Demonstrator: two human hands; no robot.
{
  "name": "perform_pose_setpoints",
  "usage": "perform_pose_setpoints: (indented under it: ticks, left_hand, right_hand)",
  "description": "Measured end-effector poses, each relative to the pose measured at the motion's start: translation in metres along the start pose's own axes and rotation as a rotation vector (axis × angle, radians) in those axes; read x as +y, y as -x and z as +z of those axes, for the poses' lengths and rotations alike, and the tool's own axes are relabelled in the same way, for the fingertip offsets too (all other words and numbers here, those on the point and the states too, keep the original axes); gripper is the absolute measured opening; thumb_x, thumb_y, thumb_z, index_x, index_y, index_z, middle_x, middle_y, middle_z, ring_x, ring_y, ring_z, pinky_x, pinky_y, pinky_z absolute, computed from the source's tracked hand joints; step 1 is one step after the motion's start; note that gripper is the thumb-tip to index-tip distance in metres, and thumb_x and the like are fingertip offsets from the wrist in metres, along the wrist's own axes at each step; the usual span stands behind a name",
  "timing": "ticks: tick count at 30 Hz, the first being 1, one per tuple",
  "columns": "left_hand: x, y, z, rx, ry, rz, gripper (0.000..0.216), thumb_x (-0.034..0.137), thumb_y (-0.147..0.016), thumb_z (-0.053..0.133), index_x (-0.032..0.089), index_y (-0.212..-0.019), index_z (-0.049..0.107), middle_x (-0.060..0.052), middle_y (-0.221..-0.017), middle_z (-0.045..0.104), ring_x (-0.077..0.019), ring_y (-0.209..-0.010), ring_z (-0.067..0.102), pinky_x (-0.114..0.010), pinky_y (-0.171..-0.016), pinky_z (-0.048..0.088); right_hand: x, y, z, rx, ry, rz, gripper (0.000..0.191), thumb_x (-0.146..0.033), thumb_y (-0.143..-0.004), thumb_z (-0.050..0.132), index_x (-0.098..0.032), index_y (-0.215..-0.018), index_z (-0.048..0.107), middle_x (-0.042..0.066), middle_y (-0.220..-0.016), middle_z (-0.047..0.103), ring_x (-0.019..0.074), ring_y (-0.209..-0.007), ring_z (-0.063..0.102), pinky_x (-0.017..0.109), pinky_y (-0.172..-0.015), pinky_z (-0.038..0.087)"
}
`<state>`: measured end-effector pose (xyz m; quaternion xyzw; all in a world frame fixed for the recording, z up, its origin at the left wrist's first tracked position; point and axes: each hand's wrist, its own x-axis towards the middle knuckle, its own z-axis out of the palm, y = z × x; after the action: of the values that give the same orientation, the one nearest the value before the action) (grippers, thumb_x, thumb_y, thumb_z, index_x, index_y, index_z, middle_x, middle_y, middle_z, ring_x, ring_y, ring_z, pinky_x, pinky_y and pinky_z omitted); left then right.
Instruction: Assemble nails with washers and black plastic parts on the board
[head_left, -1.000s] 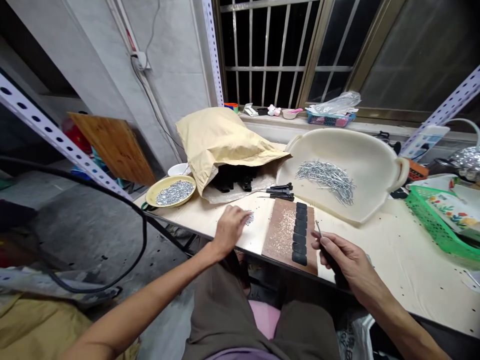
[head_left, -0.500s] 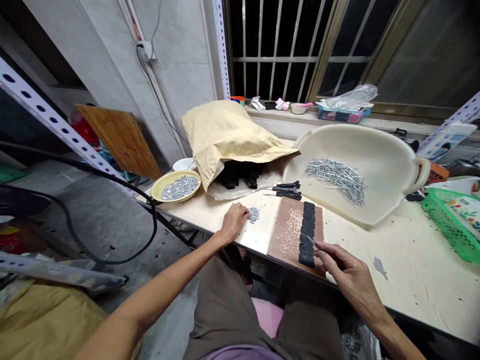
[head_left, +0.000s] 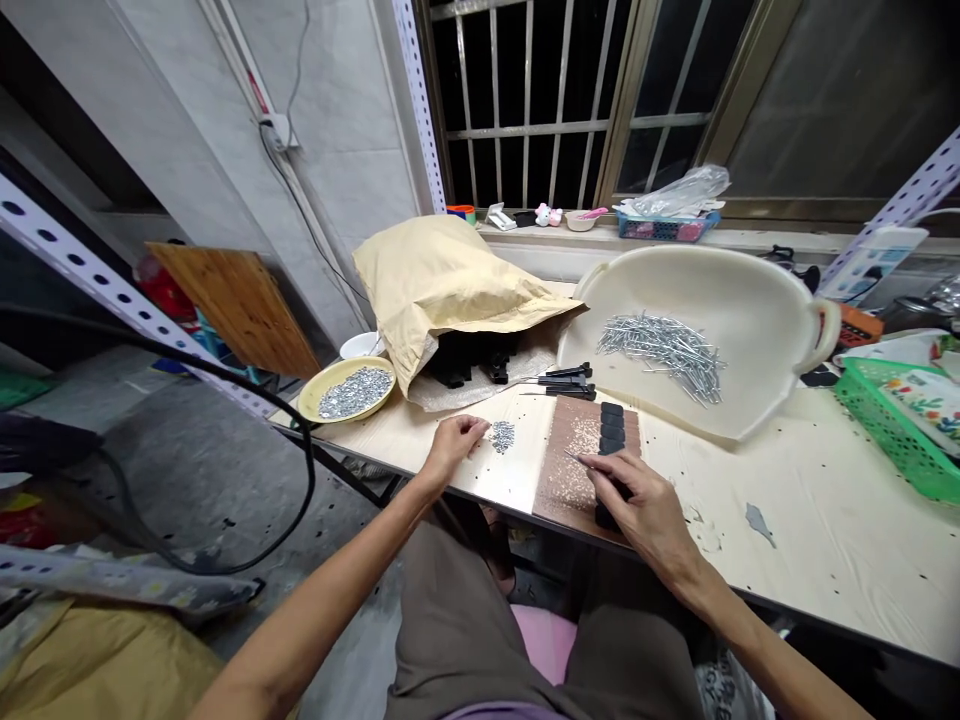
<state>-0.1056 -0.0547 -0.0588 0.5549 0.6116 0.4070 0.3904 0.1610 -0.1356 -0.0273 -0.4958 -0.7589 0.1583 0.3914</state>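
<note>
My left hand [head_left: 448,443] rests on the pale table [head_left: 787,520], fingers curled and pinched beside a small heap of silver screws [head_left: 502,435]. My right hand [head_left: 634,500] lies over the near end of a row of black pieces [head_left: 611,425] on a brown board [head_left: 577,455]. It pinches a thin metal pin [head_left: 576,458] whose tip points left over the board. What the left fingers hold cannot be made out.
A cream plastic basin [head_left: 757,320] holds a heap of long metal pins [head_left: 664,348]. Black-handled parts [head_left: 562,380] lie beside a tan sack [head_left: 442,275]. A yellow bowl of screws [head_left: 346,388] is at the table's left corner, a green basket [head_left: 896,425] at right.
My right hand moved left onto the black row, turning the pin's tip leftward. My left hand stayed beside the screw heap.
</note>
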Motion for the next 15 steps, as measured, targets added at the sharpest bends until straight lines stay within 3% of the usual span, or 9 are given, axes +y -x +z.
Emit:
perform_pose_setpoints:
  ticks: [4, 6, 9, 15]
  left_hand:
    - [0.022, 0.023, 0.011, -0.242, 0.705, -0.322, 0.02, 0.025, -0.07, 0.072, 0.009, -0.08, 0.065, -0.002, -0.067, 0.06, -0.0056, -0.054, 0.051, -0.017, -0.054, 0.044]
    - [0.032, 0.035, 0.019, -0.308, 0.897, -0.378, 0.02, 0.021, -0.068, 0.075, 0.009, -0.081, 0.065, -0.002, -0.068, 0.06, -0.005, -0.057, 0.054, -0.016, -0.057, 0.046]
    - [0.043, 0.047, 0.03, -0.335, 1.008, -0.386, 0.021, 0.019, -0.069, 0.075, 0.009, -0.084, 0.065, -0.002, -0.071, 0.061, -0.0055, -0.059, 0.056, -0.018, -0.061, 0.049]
    - [0.052, 0.055, 0.042, -0.355, 1.012, -0.342, 0.022, 0.021, -0.068, 0.076, 0.01, -0.084, 0.065, -0.002, -0.071, 0.062, -0.0067, -0.061, 0.057, -0.02, -0.064, 0.05]
  right_hand:
    - [-0.018, -0.013, 0.013, 0.032, 0.152, -0.084, 0.027, -0.031, -0.093, 0.043, -0.025, -0.106, 0.065, 0.003, -0.087, 0.063, 0.0128, -0.072, 0.061, 0.022, -0.065, 0.045]
    - [-0.026, -0.016, 0.018, 0.041, 0.253, -0.118, 0.026, -0.03, -0.093, 0.043, -0.025, -0.107, 0.064, 0.003, -0.085, 0.062, 0.0123, -0.073, 0.06, 0.022, -0.064, 0.043]
    - [-0.03, -0.019, 0.022, 0.047, 0.376, -0.133, 0.025, -0.028, -0.093, 0.043, -0.027, -0.108, 0.063, 0.001, -0.083, 0.061, 0.0122, -0.073, 0.058, 0.022, -0.062, 0.039]
    - [-0.025, -0.017, 0.022, 0.073, 0.432, -0.131, 0.025, -0.029, -0.094, 0.042, -0.026, -0.105, 0.064, 0.001, -0.082, 0.06, 0.0109, -0.069, 0.056, 0.021, -0.058, 0.035]
